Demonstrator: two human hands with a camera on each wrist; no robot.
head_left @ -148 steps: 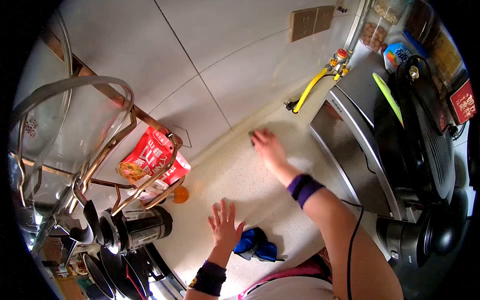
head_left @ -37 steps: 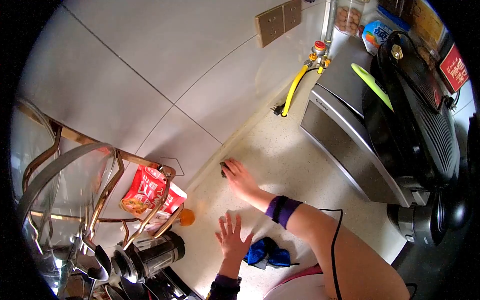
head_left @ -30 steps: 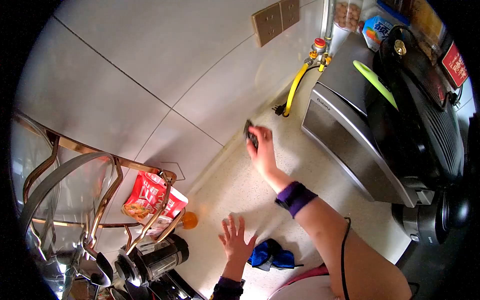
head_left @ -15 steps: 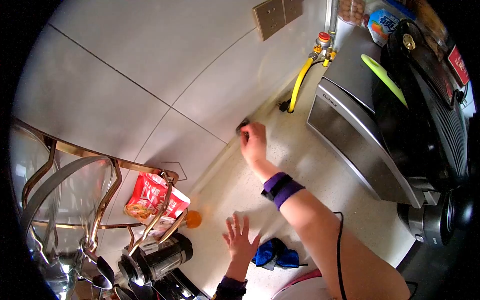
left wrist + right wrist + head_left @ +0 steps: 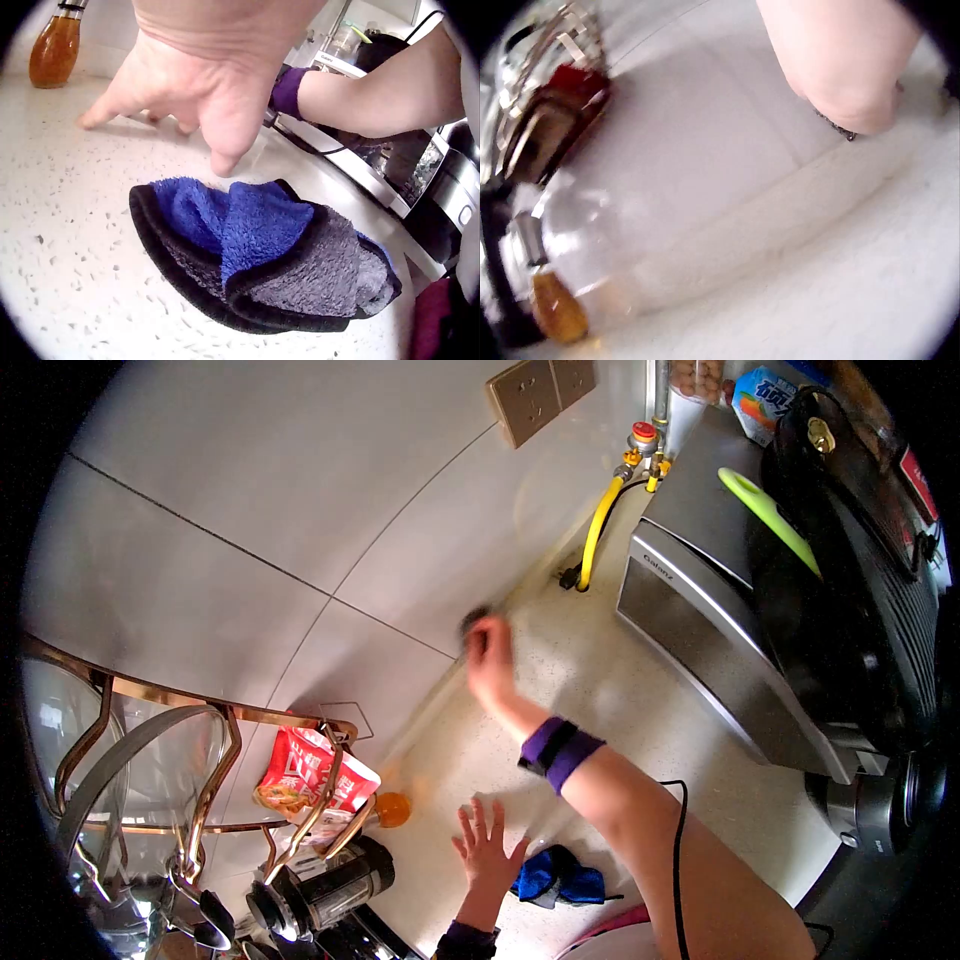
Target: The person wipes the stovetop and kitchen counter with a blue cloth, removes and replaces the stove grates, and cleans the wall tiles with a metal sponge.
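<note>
My right hand (image 5: 490, 668) grips a dark steel wool scrubber (image 5: 474, 619) at the seam where the tiled wall meets the speckled counter (image 5: 420, 735). A sliver of the scrubber (image 5: 848, 136) shows under the hand in the right wrist view; my fingers cover the rest. My left hand (image 5: 487, 852) rests on the counter with its fingers spread, nothing held. Beside its thumb lies a crumpled blue and grey cloth (image 5: 270, 247) with black edging.
A silver oven (image 5: 715, 630) stands at right, black appliances on and beside it. A yellow hose (image 5: 598, 535) enters the counter behind. At left are a lid rack (image 5: 205, 760) with a red food pouch (image 5: 310, 770), an amber-filled bottle (image 5: 55, 51) and a black-lidded jar (image 5: 335, 890).
My right hand went from the counter near the wall, left along the edge, then back up to the wall seam with the scrubber. My left hand stays spread beside the cloth.
</note>
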